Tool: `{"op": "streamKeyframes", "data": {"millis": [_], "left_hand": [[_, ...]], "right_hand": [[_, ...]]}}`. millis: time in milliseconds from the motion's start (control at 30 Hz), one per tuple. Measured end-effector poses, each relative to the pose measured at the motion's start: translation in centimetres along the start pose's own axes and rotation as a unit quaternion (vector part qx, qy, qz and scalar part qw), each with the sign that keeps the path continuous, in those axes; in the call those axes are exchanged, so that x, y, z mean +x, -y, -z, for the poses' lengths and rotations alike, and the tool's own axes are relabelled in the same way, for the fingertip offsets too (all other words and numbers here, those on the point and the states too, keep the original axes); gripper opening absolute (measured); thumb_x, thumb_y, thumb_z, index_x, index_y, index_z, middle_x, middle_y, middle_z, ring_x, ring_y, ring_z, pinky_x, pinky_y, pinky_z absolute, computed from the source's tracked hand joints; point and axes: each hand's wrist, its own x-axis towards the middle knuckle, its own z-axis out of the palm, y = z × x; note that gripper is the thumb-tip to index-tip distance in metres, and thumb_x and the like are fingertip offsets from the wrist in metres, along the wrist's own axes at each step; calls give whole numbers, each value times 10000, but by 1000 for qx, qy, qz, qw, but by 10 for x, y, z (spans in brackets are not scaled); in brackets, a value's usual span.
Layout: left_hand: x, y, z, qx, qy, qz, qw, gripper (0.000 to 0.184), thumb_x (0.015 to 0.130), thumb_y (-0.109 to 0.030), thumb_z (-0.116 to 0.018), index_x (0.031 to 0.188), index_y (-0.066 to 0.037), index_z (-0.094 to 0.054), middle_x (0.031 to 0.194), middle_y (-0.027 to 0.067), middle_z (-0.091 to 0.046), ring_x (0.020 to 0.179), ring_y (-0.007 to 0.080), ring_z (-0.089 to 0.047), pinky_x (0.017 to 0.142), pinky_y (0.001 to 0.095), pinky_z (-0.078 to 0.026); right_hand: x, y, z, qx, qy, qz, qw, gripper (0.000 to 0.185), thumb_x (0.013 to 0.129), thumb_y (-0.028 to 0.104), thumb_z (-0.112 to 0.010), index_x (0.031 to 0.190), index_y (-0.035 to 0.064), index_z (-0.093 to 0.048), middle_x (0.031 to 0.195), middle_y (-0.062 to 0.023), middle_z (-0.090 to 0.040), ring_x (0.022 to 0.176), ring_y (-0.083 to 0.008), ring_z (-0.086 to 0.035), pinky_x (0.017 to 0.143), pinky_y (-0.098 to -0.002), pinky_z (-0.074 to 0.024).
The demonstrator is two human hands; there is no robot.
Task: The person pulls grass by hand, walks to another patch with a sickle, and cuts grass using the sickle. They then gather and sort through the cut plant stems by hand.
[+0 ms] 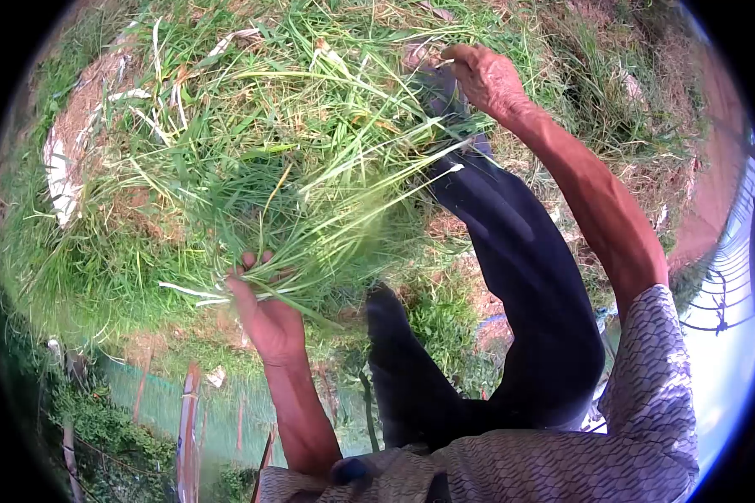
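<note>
At the lower left of the head view, my left hand (268,314) is closed around the base of a bundle of long green grass (335,239), whose blades fan up and to the right. My right hand (486,80) is at the upper right, beyond my knee and near my foot. Its fingers are bent together, with a thin pale stalk or something like it at their tips, too small to name. Loose cut grass (310,109) lies heaped between and above my two hands.
My dark-trousered legs (537,268) stretch into the grass. Pale dry husks (61,180) lie at the left. Wooden posts (189,427) and a greenish net (243,419) stand at the lower left. A wire fence (721,293) is at the right.
</note>
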Motion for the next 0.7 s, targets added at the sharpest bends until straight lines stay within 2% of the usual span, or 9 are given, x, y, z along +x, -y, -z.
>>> {"op": "streamKeyframes", "data": {"millis": [33,67,133,200,333,367,533,567,700], "left_hand": [[5,2,9,-15,-29,-6,999,320,939,-364,-535,1158,-135,-488,1072,31,-538,1068,217,-495,966,442,-405],[12,4,13,-35,-53,-15,998,323,942,-374,-523,1161,-139,-486,1067,34,-539,1079,220,-498,980,447,-402],[12,3,14,-30,-113,-17,993,321,951,-393,-494,1155,-145,-479,1043,30,-535,1039,230,-521,964,445,-412],[12,4,30,-51,-21,-26,998,281,964,-367,-475,1135,-144,-480,958,24,-538,967,226,-540,920,422,-441],[9,-5,65,-177,72,-3,982,215,991,-321,-433,1057,-120,-470,777,-1,-508,624,110,-479,687,312,-491],[3,-6,69,-155,20,-4,988,214,993,-318,-435,1027,-110,-473,758,-13,-489,539,71,-407,610,283,-455],[-25,-13,92,-52,-81,-42,994,229,986,-305,-460,964,-81,-505,716,-4,-453,536,78,-346,546,231,-336],[-29,-14,102,-41,-87,-40,995,218,983,-303,-469,967,-88,-505,715,-8,-450,534,76,-342,546,232,-337],[-47,-18,122,31,-138,-45,989,195,970,-288,-499,982,-94,-519,703,-35,-414,519,60,-319,530,225,-321]], "right_hand": [[5,-15,-11,-69,-48,48,995,290,863,161,-532,1129,69,-601,790,-195,-634,743,-321,-644,711,-409,-529],[12,-24,-16,-77,47,5,996,273,833,199,-564,1092,144,-628,972,-164,-554,932,-320,-584,818,-430,-477],[16,-22,-10,-99,68,-2,993,230,842,214,-580,1047,129,-639,979,-153,-558,948,-317,-576,824,-432,-472],[14,-11,-2,-94,38,-1,995,215,849,227,-589,1024,113,-641,971,-146,-564,933,-317,-582,815,-424,-477],[-17,25,14,57,56,6,997,223,870,263,-598,966,67,-643,963,-136,-586,873,-311,-606,789,-406,-489],[-29,36,13,31,65,76,995,233,874,263,-592,984,62,-633,960,-133,-596,858,-310,-614,777,-403,-496],[-88,57,-60,-178,183,176,951,237,879,195,-536,1092,95,-567,909,-134,-610,844,-342,-626,701,-413,-520],[-84,57,-57,-186,289,187,920,242,874,173,-518,1099,99,-567,928,-147,-614,845,-356,-629,705,-424,-520],[-77,69,-22,-109,221,128,960,230,877,207,-555,1067,77,-570,957,-146,-645,848,-339,-640,710,-427,-514]]}}
